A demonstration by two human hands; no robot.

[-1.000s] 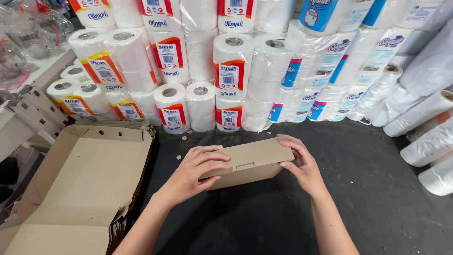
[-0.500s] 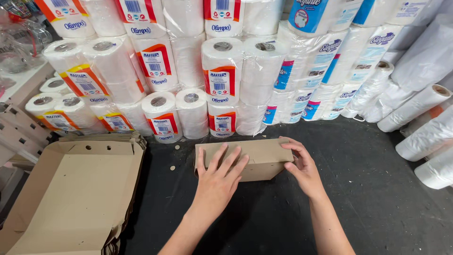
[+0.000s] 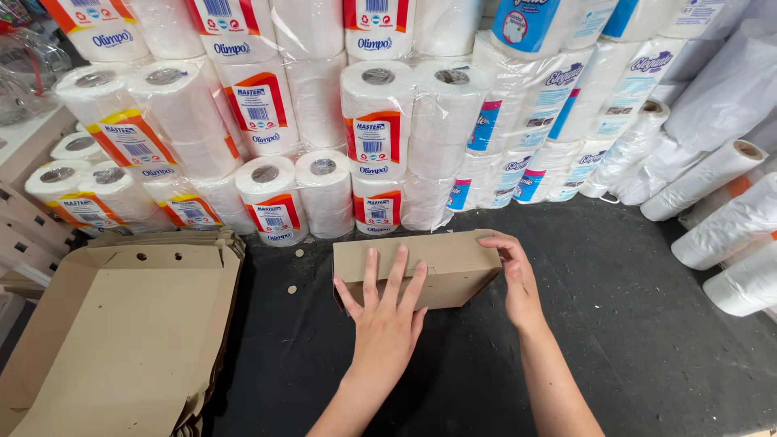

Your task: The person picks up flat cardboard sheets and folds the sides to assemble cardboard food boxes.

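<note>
Pressing down from the head view, I am laying my left hand [image 3: 387,311] flat, fingers spread, on the near face of the small brown cardboard box [image 3: 421,269], while my right hand [image 3: 516,279] is cupping its right end, seemingly to steady it. The box is sitting mid-table on the dark tabletop [image 3: 615,324], plain and shallow, with flattened cartons [image 3: 113,340] lying left and wrapped paper rolls [image 3: 372,137] stacked beyond.
</note>
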